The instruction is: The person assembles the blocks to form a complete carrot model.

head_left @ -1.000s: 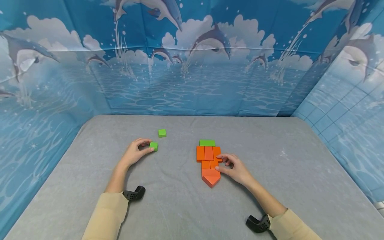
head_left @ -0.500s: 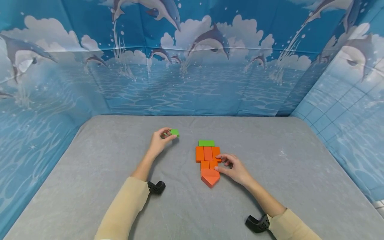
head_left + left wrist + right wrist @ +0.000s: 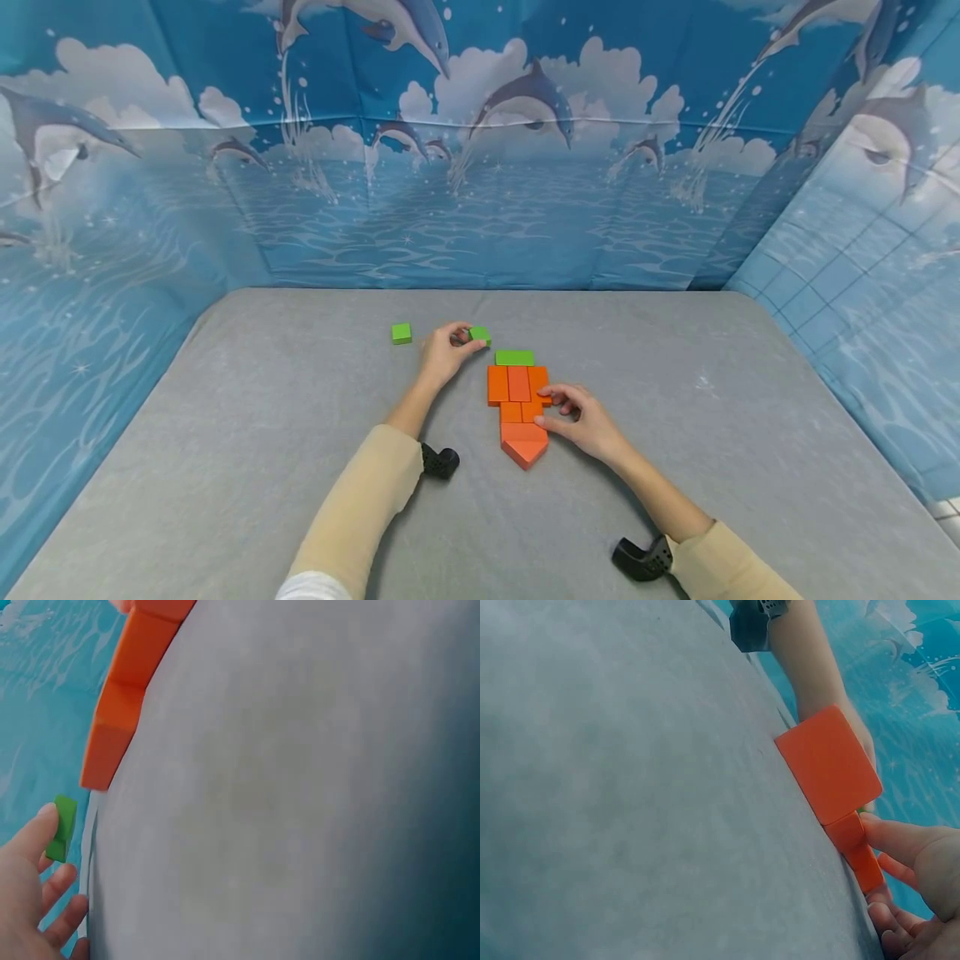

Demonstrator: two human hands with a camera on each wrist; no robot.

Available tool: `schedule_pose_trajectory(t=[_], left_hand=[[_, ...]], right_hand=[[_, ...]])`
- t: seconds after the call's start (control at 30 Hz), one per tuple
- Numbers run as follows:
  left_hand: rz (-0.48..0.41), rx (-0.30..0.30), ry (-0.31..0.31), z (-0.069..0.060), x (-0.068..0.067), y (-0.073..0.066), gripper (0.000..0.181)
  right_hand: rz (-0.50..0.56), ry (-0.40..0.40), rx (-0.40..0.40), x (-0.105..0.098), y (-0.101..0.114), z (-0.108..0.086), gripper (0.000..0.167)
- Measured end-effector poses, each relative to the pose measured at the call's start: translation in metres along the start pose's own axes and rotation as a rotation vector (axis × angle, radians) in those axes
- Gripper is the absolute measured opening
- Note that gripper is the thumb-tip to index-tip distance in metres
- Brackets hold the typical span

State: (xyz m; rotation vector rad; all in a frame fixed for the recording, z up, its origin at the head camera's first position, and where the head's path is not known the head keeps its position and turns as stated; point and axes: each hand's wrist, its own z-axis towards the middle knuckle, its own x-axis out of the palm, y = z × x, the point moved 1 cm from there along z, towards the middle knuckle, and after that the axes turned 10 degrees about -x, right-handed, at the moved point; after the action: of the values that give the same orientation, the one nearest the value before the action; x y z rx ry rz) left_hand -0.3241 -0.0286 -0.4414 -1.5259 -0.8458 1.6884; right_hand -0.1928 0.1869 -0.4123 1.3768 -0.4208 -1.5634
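Note:
My left hand [image 3: 444, 352] pinches a small green block [image 3: 480, 336] between thumb and fingertips, just beyond the upper left of a block figure. In the left wrist view the same green block [image 3: 64, 829] is held near the thumb tip. The figure has a green rectangular block [image 3: 514, 357] at its far end, then upright orange blocks [image 3: 518, 384], two smaller orange blocks, and an orange pointed block [image 3: 524, 446] towards me. My right hand [image 3: 585, 422] touches its right side with thumb and fingertips. In the right wrist view the thumb lies against an orange block [image 3: 849, 832].
Another small green block [image 3: 401, 333] lies on the grey cloth [image 3: 300, 433], left of my left hand. A blue dolphin-print curtain [image 3: 480, 208] hangs beyond the cloth's far edge and along both sides. Each wrist carries a black camera mount [image 3: 440, 462].
My left hand has carried its green block to the right, past the other green block, to near the figure's far end. The right hand stays at the figure's right side.

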Motion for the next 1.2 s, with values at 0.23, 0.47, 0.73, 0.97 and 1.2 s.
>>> schedule_pose_trajectory(t=[0.23,0.47,0.73,0.97,1.2], left_hand=[[0.189,0.021,-0.026,-0.001,0.011,-0.006,0.036],[0.243,0.047,-0.045,-0.002,0.014,-0.006,0.034],[0.203,0.05,-0.026,-0.002,0.015,0.001,0.025],[0.176,0.059,-0.019,-0.003,0.014,0.003,0.025],[0.178,0.065,-0.028,-0.004,0.015,0.002,0.025]], right_hand=[[-0.008,0.001,0.001,0.001,-0.001,0.0,0.036],[-0.004,-0.002,-0.002,0.0,-0.002,0.0,0.035],[-0.003,0.001,0.001,0.001,-0.002,0.0,0.035],[-0.002,0.001,0.005,0.001,-0.002,0.0,0.036],[-0.005,0.004,0.006,0.001,-0.001,0.0,0.035]])
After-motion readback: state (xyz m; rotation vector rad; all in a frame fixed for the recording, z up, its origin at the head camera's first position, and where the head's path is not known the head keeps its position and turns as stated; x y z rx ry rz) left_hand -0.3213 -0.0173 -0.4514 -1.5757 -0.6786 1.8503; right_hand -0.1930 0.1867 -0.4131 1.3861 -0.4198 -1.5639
